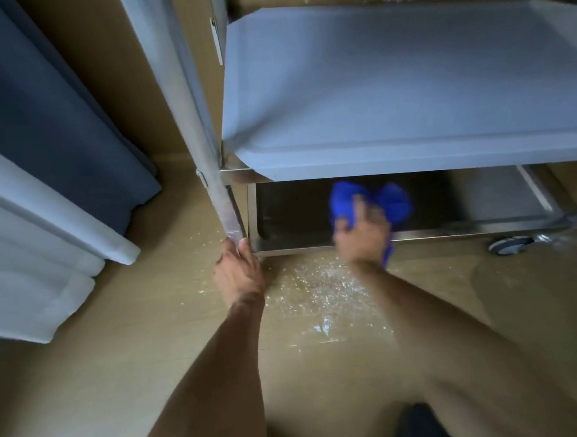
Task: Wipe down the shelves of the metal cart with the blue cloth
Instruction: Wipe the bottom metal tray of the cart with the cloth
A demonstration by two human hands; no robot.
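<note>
The metal cart stands in front of me, its middle shelf wide and pale at the top right. Below it lies the bottom shelf, dark and partly hidden by the shelf above. My right hand grips the bunched blue cloth at the bottom shelf's front edge; the hand is blurred. Lower down on the left, my left hand holds the foot of the cart's front left upright post, fingers curled around it.
A dark blue curtain and white curtain folds hang at the left. White crumbs and specks are scattered on the tan floor in front of the cart. A cart wheel shows at the lower right.
</note>
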